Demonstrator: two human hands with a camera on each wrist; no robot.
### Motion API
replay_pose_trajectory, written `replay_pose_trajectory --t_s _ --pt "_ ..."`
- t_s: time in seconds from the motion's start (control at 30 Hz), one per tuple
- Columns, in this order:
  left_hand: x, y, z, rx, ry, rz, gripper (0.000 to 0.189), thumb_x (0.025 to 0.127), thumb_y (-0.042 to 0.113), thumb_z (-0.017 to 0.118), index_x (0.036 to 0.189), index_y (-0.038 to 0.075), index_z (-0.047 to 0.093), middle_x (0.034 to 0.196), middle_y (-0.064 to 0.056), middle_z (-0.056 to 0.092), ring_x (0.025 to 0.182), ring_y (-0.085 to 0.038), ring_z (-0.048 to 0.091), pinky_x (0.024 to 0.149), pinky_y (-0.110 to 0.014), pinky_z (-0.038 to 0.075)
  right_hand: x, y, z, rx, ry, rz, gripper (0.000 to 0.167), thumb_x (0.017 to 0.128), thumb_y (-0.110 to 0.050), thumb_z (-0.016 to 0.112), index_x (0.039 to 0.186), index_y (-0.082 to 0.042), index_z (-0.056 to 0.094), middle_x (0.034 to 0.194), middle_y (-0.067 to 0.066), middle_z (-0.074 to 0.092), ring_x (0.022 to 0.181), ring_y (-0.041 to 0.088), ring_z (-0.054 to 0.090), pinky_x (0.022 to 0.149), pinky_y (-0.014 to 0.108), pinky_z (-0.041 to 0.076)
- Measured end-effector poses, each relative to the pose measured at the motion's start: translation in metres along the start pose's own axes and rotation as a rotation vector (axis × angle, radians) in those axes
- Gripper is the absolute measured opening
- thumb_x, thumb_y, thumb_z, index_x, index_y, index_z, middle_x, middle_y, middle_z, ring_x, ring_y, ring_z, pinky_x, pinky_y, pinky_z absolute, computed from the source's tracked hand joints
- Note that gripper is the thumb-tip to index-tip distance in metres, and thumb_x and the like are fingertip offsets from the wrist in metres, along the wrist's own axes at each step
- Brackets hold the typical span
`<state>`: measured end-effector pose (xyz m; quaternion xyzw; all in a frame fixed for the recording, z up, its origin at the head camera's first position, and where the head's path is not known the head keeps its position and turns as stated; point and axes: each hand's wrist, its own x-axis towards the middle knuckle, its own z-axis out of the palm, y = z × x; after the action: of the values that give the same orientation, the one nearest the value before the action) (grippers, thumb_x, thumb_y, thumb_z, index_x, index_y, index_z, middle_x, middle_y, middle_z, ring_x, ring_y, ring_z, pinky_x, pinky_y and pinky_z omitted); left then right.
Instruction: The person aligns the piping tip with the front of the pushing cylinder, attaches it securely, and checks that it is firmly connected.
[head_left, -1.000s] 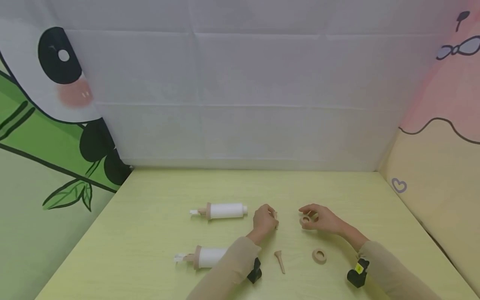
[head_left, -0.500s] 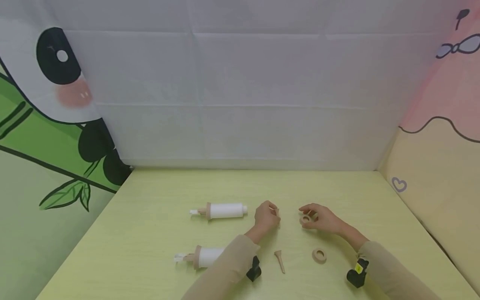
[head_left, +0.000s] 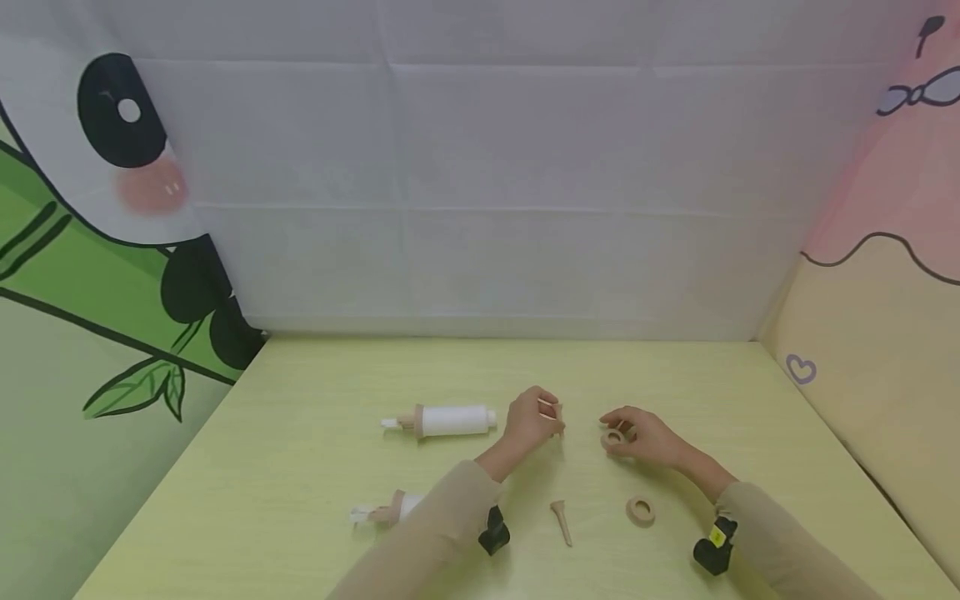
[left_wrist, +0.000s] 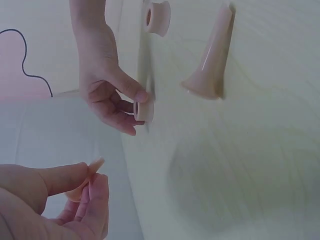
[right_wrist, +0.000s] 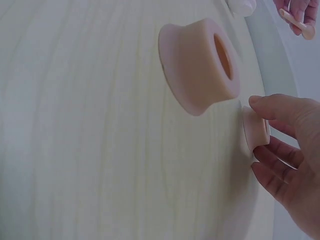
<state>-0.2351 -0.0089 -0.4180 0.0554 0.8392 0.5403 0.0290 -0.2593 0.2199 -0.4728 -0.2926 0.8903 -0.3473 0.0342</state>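
Observation:
My left hand (head_left: 531, 421) pinches a slim beige flared peg (head_left: 560, 421) between thumb and fingers, lifted off the table. In the left wrist view the peg (left_wrist: 95, 170) is partly covered by the fingers. My right hand (head_left: 649, 437) holds a beige flanged ring (head_left: 612, 439) at the tabletop, thumb on one side and fingers on the other, as the right wrist view shows on the ring (right_wrist: 255, 130). Nearer to me lie a second flared peg (head_left: 561, 523) and a second flanged ring (head_left: 641, 511), untouched by either hand.
A white cylinder (head_left: 454, 421) with a beige flange and narrow end pieces lies left of my left hand. A similar assembly (head_left: 396, 507) lies nearer, partly hidden by my left sleeve. The pale yellow table (head_left: 300, 400) meets a white cloth wall (head_left: 487, 250) behind.
My left hand has risen off the table with the peg, moving slightly away from me. My right hand and its ring have stayed in place.

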Motion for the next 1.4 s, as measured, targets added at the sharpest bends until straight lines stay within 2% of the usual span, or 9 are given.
replay_pose_trajectory --t_s 0.13,0.37,0.6,0.9,1.17,1.27,1.4 --pt "0.000 0.003 -0.011 -0.013 -0.033 -0.005 0.026 0.075 -0.006 0.067 0.099 -0.002 0.056 0.079 -0.009 0.060 0.062 -0.017 0.059 0.055 -0.024 0.051 -0.001 0.002 0.000 -0.012 -0.002 0.002 0.035 0.076 -0.009 0.072 0.107 0.002 0.059 0.096 0.008 0.059 0.084 0.020 0.056 0.067 0.024 0.049" --pt "-0.001 0.000 -0.026 -0.033 -0.072 -0.016 0.031 0.075 -0.006 0.066 0.105 -0.004 0.055 0.081 -0.011 0.060 0.066 -0.017 0.059 0.060 -0.026 0.053 -0.002 0.002 0.001 -0.039 0.013 -0.028 0.027 0.076 -0.008 0.072 0.100 0.001 0.062 0.090 0.005 0.059 0.079 0.017 0.054 0.064 0.023 0.048" --pt "-0.007 0.000 -0.037 -0.062 -0.158 -0.017 0.031 0.076 -0.005 0.064 0.107 -0.002 0.058 0.081 -0.008 0.057 0.066 -0.015 0.056 0.067 -0.034 0.054 -0.003 -0.002 0.000 -0.040 0.004 -0.010 0.026 0.076 -0.007 0.071 0.099 0.001 0.063 0.089 0.004 0.058 0.079 0.015 0.054 0.064 0.022 0.048" --pt "-0.013 -0.001 -0.051 -0.079 -0.203 0.011 0.030 0.078 -0.001 0.064 0.108 -0.002 0.059 0.089 -0.013 0.059 0.074 -0.020 0.060 0.073 -0.040 0.053 -0.002 -0.012 -0.008 -0.061 0.014 -0.059 0.024 0.080 -0.008 0.068 0.101 0.002 0.063 0.090 0.005 0.059 0.079 0.015 0.054 0.062 0.022 0.048" --pt "-0.010 0.000 -0.065 -0.096 -0.202 0.013 0.026 0.081 0.002 0.060 0.106 -0.003 0.060 0.089 -0.013 0.062 0.081 -0.030 0.064 0.074 -0.039 0.053 0.005 -0.025 -0.016 -0.071 0.033 -0.104 0.025 0.080 -0.010 0.068 0.101 0.002 0.063 0.092 0.005 0.060 0.079 0.016 0.054 0.060 0.023 0.047" --pt "-0.008 0.003 -0.070 -0.100 -0.182 0.018 0.024 0.082 0.003 0.060 0.106 -0.004 0.060 0.088 -0.015 0.063 0.083 -0.033 0.064 0.073 -0.037 0.054 0.009 -0.032 -0.018 -0.068 0.035 -0.103 0.025 0.081 -0.014 0.068 0.102 0.000 0.063 0.093 0.003 0.060 0.079 0.015 0.054 0.059 0.022 0.047" --pt "-0.007 0.007 -0.075 -0.116 -0.136 0.020 0.023 0.083 0.003 0.061 0.105 -0.004 0.060 0.089 -0.017 0.064 0.081 -0.030 0.065 0.071 -0.034 0.054 0.015 -0.044 -0.020 -0.054 0.040 -0.125 0.026 0.083 -0.018 0.067 0.103 -0.002 0.063 0.094 0.002 0.059 0.078 0.014 0.054 0.057 0.022 0.047"
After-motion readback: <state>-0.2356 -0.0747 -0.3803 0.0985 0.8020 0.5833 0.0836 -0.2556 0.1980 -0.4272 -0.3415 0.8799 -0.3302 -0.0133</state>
